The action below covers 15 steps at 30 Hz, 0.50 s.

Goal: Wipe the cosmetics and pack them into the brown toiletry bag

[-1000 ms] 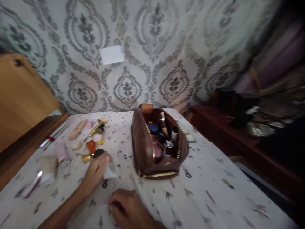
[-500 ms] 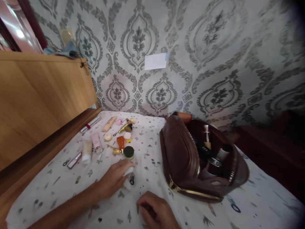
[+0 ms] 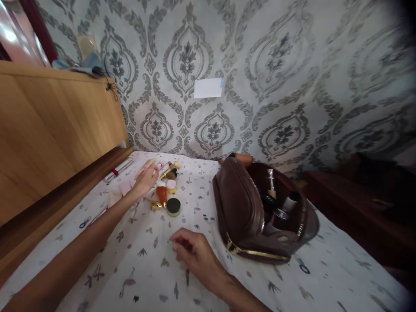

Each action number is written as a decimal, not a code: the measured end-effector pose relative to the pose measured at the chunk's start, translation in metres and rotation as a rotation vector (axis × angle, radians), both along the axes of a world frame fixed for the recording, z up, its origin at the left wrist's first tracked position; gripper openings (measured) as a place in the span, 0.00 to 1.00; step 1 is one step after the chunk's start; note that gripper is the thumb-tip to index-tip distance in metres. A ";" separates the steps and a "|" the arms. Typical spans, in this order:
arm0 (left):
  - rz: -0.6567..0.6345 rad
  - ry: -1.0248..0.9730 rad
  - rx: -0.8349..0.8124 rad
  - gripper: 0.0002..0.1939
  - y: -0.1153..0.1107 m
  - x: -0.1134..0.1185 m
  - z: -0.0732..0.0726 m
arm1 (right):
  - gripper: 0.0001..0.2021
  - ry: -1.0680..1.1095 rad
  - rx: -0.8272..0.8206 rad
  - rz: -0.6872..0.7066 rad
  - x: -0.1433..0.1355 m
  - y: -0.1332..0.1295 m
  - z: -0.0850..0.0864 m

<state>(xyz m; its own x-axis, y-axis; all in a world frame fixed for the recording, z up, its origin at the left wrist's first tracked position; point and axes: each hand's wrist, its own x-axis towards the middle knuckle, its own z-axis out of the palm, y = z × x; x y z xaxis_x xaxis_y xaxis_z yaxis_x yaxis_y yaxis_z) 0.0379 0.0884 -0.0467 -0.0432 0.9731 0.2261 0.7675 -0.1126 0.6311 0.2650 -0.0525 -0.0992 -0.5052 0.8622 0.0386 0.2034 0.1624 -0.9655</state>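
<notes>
My left hand point(image 3: 146, 178) is over the back of the cosmetics group, fingers closed by a beige tube point(image 3: 147, 164); what they grip is too small to make out. A white piece point(image 3: 160, 184) shows beside its fingers. Under and beside my left forearm are a pink tube point(image 3: 124, 187) and a cream tube point(image 3: 114, 197), partly hidden. My right hand point(image 3: 188, 247) hovers low over the cloth, loosely curled, thumb and fingers apart, holding nothing. Between my hands lie an orange-brown brush point(image 3: 161, 195), a dark-lidded jar point(image 3: 173, 207) and a pink-and-yellow round item point(image 3: 171, 186).
A brown leather bag point(image 3: 238, 203) stands unzipped on the right, with bottles inside. A wooden panel point(image 3: 61, 134) borders the left side. The patterned wall point(image 3: 279, 86) rises behind the white printed cloth point(image 3: 201, 186). A silver tube point(image 3: 118, 170) lies near the panel.
My left hand has moved up and left, away from the front of the dark-lidded jar to the tubes. My right hand has moved slightly forward and left. The view has shifted slightly.
</notes>
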 end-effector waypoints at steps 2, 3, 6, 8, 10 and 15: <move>0.000 0.113 -0.054 0.14 0.015 -0.002 -0.003 | 0.08 0.104 -0.075 -0.061 -0.005 0.009 -0.011; 0.001 0.165 -0.089 0.16 0.022 -0.003 -0.005 | 0.09 0.136 -0.098 -0.094 -0.006 0.012 -0.017; 0.018 0.309 -0.210 0.18 0.041 -0.003 -0.014 | 0.11 0.160 -0.122 -0.141 -0.003 0.016 -0.030; 0.038 0.387 -0.283 0.18 0.051 -0.002 -0.018 | 0.12 0.155 -0.119 -0.134 0.000 0.016 -0.033; 0.060 0.448 -0.332 0.18 0.056 -0.001 -0.021 | 0.12 0.153 -0.111 -0.119 0.001 0.015 -0.033; 0.119 0.511 -0.348 0.18 0.053 0.005 -0.024 | 0.13 0.134 -0.082 -0.095 0.001 0.016 -0.031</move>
